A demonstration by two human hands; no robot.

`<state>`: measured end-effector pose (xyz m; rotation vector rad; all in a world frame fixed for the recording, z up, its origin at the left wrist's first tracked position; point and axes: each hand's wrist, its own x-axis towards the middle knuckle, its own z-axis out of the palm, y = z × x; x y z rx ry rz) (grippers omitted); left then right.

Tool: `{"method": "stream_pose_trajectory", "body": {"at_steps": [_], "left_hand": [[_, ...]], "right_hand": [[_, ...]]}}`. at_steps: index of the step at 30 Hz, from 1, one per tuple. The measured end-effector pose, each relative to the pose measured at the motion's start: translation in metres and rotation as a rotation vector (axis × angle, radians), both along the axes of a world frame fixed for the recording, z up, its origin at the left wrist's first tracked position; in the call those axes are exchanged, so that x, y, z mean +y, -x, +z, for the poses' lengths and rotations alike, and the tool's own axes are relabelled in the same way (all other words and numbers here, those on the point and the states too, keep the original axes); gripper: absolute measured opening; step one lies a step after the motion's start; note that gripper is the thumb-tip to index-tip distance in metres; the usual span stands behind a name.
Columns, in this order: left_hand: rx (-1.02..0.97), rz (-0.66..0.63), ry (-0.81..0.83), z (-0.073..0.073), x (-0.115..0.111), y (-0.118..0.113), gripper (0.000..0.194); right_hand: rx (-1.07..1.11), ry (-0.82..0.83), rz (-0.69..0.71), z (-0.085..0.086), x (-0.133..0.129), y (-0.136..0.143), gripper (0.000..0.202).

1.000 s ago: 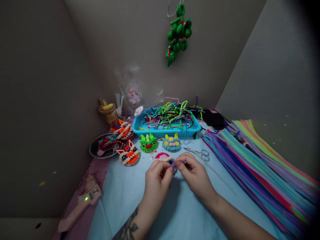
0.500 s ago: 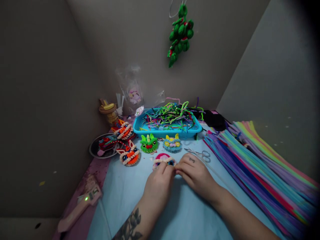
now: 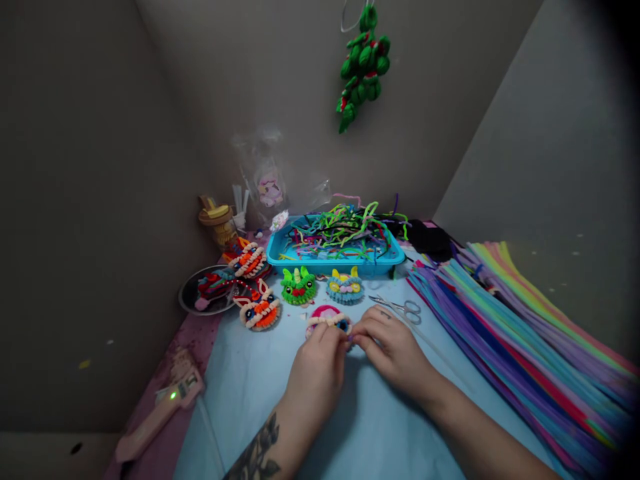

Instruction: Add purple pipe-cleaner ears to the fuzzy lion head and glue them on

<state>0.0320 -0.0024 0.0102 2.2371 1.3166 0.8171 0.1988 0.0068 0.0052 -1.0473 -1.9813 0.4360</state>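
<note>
Near the middle of the blue table cover (image 3: 380,427), my left hand (image 3: 316,367) and my right hand (image 3: 395,347) meet fingertip to fingertip. Between them is a small purple piece of pipe cleaner (image 3: 351,339), pinched from both sides and mostly hidden. Just behind the fingers lies a pink and cream animal head (image 3: 327,313) made of pipe cleaners, its lower part covered by my left hand. A green head (image 3: 299,288) and a light blue one with yellow ears (image 3: 345,288) sit farther back. Closed scissors (image 3: 411,310) lie beyond my right hand.
Behind stands a blue tray (image 3: 335,268) of pipe cleaner scraps. Bundles of long pipe cleaners (image 3: 510,340) cover the right side. At left are orange heads (image 3: 260,310), a metal bowl (image 3: 184,300) and a pink glue gun (image 3: 155,420) with its green light on.
My fingertips have shifted slightly, and a bit of purple now shows between them. My right fingers have turned a little. The things on the table stay where they were.
</note>
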Motion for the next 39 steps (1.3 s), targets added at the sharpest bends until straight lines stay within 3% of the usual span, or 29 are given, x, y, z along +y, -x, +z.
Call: {"method": "stream_pose_trajectory", "body": {"at_steps": [9, 15, 19, 23, 29, 33, 39], "left_hand": [[-0.172, 0.057, 0.021, 0.001, -0.005, -0.002, 0.011], [-0.214, 0.074, 0.026, 0.001, -0.005, -0.005, 0.014], [-0.226, 0.096, -0.001, 0.001, -0.004, -0.006, 0.013], [-0.253, 0.096, -0.026, 0.000, -0.002, -0.004, 0.010], [-0.269, 0.067, -0.089, -0.001, -0.004, -0.004, 0.013], [-0.307, 0.086, -0.014, 0.003, -0.002, -0.004, 0.014], [-0.264, 0.099, 0.161, 0.005, 0.002, -0.001, 0.016]], "right_hand": [[0.373, 0.163, -0.118, 0.000, -0.005, 0.012, 0.017], [0.732, 0.366, -0.023, -0.011, -0.005, 0.022, 0.015], [0.850, 0.417, 0.000, -0.016, -0.003, 0.027, 0.015], [0.952, 0.412, 0.012, -0.015, -0.003, 0.030, 0.013], [1.144, 0.544, 0.014, -0.008, -0.007, 0.039, 0.021], [1.088, 0.577, 0.011, -0.008, -0.006, 0.036, 0.021], [0.582, 0.389, -0.064, 0.000, -0.002, 0.011, 0.016]]}}
